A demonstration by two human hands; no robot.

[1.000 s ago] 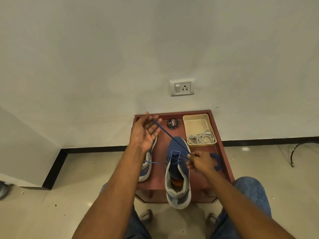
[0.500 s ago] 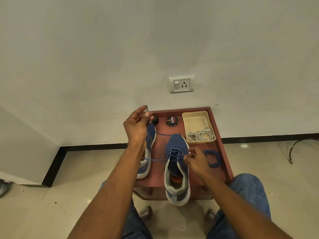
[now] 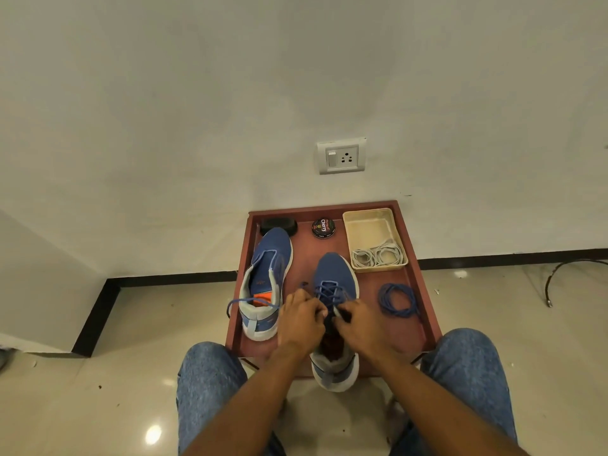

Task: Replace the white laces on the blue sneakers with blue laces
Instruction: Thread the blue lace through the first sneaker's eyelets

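Head cam: both hands sit over the right sneaker [image 3: 334, 278], toe toward the wall, heel hanging off the bench [image 3: 424, 311] edge. Left hand [image 3: 301, 319] and right hand [image 3: 360, 324] both pinch the blue lace [image 3: 325, 291] at mid-eyelets. Spare blue lace coil [image 3: 396, 299] lies right, with open room there.

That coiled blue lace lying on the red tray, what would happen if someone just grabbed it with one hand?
The coiled blue lace would probably go floppy and unwind, since its loops lie loose and untied on the red tray. It looks thin, so likely very light. A trailing end might snag or drag, though I cannot see where its ends lie.
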